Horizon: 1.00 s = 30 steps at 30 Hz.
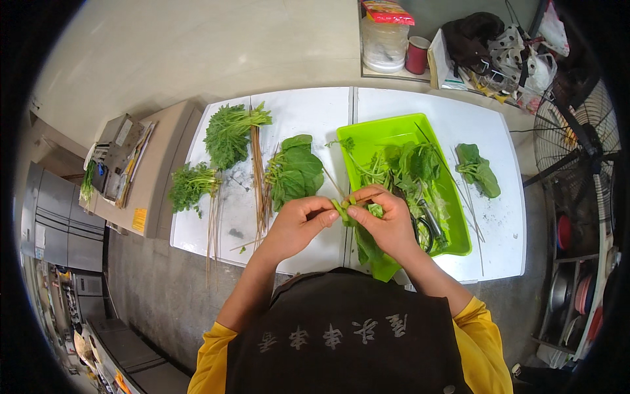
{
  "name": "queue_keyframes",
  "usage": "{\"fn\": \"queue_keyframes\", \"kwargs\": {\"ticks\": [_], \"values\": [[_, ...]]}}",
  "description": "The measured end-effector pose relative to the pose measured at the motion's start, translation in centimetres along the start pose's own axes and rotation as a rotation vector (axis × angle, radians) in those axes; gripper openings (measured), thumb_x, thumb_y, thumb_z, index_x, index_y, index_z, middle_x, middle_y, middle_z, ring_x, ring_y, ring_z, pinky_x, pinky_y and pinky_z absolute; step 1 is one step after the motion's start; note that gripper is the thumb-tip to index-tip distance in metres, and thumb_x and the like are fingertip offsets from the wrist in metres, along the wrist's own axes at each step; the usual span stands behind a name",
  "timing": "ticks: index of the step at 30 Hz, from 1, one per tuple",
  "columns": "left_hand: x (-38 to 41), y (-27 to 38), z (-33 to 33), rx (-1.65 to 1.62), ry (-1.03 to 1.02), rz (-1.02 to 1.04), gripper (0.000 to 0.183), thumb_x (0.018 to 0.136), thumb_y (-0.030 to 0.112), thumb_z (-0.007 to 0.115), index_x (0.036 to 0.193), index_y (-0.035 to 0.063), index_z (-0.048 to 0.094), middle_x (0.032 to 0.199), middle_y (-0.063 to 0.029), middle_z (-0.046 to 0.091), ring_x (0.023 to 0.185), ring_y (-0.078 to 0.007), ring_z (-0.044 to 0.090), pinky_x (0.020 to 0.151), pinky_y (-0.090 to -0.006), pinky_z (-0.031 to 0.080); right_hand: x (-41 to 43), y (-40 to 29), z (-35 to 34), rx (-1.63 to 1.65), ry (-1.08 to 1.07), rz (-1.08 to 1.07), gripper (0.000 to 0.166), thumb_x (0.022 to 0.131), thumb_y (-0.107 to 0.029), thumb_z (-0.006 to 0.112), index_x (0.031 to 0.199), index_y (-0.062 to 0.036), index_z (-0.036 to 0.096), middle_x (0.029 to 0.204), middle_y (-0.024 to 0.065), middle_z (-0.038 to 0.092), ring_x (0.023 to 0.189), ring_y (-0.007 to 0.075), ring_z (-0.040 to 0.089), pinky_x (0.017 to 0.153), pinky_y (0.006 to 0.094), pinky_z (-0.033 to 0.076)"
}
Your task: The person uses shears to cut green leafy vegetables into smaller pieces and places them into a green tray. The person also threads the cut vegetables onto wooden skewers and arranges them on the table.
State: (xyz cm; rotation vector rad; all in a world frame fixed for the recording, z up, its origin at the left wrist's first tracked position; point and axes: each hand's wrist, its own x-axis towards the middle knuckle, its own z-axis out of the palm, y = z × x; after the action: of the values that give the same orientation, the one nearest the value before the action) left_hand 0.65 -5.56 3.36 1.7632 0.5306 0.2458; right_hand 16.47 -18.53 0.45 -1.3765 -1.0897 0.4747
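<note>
My left hand (305, 221) and my right hand (386, 216) meet over the near edge of the table, both pinching the green stems of a leafy vegetable (346, 212). Its broad leaves hang down below my right hand. A thin wooden skewer (333, 181) rises from between my fingers. Just beyond my right hand is a lime-green plastic tray (362, 132) holding leafy greens and black-handled scissors (424, 231). Left of my hands lie skewered bunches of round-leaved greens (298, 170) and feathery greens (229, 138). Another skewered leafy bunch (480, 172) rests right of the tray.
The white folding table (305, 108) has a seam down its middle. A cardboard box (162, 162) stands at the left with a metal container (118, 143) on it. A floor fan (585, 133) is at the right; a plastic jar (385, 44) sits on the back ledge.
</note>
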Motion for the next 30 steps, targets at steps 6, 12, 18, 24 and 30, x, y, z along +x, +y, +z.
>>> {"fn": "queue_keyframes", "kwargs": {"ticks": [6, 12, 18, 24, 30], "values": [[0.6, -0.7, 0.8, -0.039, -0.017, -0.033, 0.015, 0.093, 0.013, 0.063, 0.098, -0.0003, 0.068, 0.074, 0.0033, 0.055, 0.067, -0.0054, 0.047, 0.060, -0.0212, 0.040, -0.7, 1.6, -0.2, 0.395, 0.046, 0.262, 0.013, 0.085, -0.007, 0.071, 0.092, 0.0036, 0.067, 0.090, 0.0042, 0.065, 0.079, 0.0084, 0.057, 0.074, 0.0240, 0.046], [1.1, -1.2, 0.9, -0.077, -0.019, -0.057, 0.019, 0.092, 0.012, 0.064, 0.104, -0.0012, 0.069, 0.074, 0.0027, 0.058, 0.066, -0.0055, 0.047, 0.059, -0.0216, 0.040, -0.8, 2.3, -0.2, 0.412, 0.092, 0.287, 0.014, 0.085, -0.007, 0.071, 0.091, 0.0046, 0.066, 0.088, 0.0030, 0.063, 0.079, 0.0079, 0.056, 0.074, 0.0228, 0.045], [1.4, -1.6, 0.9, -0.121, -0.028, -0.069, 0.018, 0.091, 0.012, 0.065, 0.103, -0.0016, 0.069, 0.075, 0.0023, 0.059, 0.066, -0.0056, 0.048, 0.059, -0.0215, 0.040, -0.7, 2.5, -0.1, 0.364, 0.064, 0.293, 0.015, 0.086, -0.008, 0.070, 0.093, 0.0039, 0.065, 0.086, 0.0013, 0.061, 0.078, 0.0076, 0.054, 0.074, 0.0223, 0.044], [1.5, -1.3, 1.0, -0.102, -0.021, -0.084, 0.017, 0.091, 0.013, 0.065, 0.100, -0.0014, 0.069, 0.073, 0.0023, 0.058, 0.065, -0.0058, 0.048, 0.059, -0.0217, 0.040, -0.5, 3.3, -0.3, 0.313, -0.077, 0.309, 0.017, 0.086, -0.011, 0.071, 0.095, 0.0023, 0.065, 0.085, 0.0001, 0.061, 0.078, 0.0063, 0.054, 0.073, 0.0219, 0.044], [1.4, -0.9, 1.2, -0.083, -0.016, -0.107, 0.017, 0.091, 0.014, 0.065, 0.099, -0.0013, 0.069, 0.071, 0.0025, 0.056, 0.064, -0.0060, 0.047, 0.057, -0.0220, 0.039, -0.6, 2.9, -0.5, 0.413, -0.082, 0.382, 0.018, 0.086, -0.006, 0.070, 0.102, 0.0014, 0.064, 0.089, 0.0011, 0.065, 0.078, 0.0059, 0.056, 0.071, 0.0215, 0.044]]}}
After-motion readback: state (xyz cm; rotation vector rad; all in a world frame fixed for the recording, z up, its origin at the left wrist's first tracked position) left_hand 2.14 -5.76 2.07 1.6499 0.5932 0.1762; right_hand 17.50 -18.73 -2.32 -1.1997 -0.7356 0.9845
